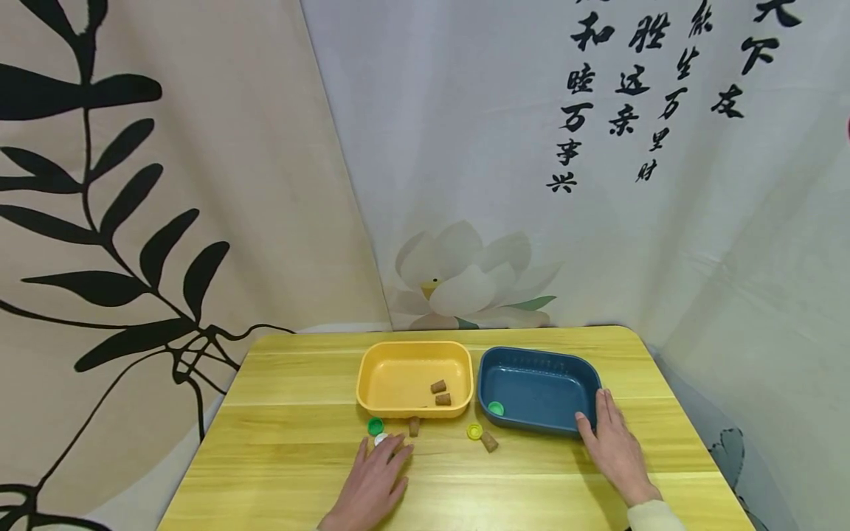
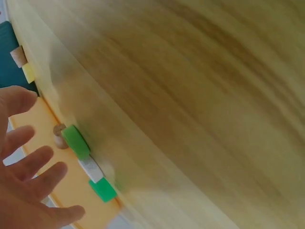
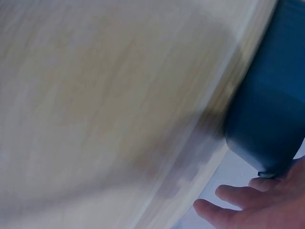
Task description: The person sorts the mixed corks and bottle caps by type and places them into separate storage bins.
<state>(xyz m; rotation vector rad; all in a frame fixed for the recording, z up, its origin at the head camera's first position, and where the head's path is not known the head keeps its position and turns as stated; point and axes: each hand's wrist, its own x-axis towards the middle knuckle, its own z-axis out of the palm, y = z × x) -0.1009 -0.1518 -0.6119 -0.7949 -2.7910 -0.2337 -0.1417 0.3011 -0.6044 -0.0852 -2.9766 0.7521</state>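
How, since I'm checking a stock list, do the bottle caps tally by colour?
Green caps: 3, one in the blue tray and one visible only in the left wrist view
White cap: 1
Yellow cap: 1
Total: 5

Left hand (image 1: 372, 479) palm-down and loosely splayed, right hand (image 1: 617, 451) straight-fingered and outstretched.
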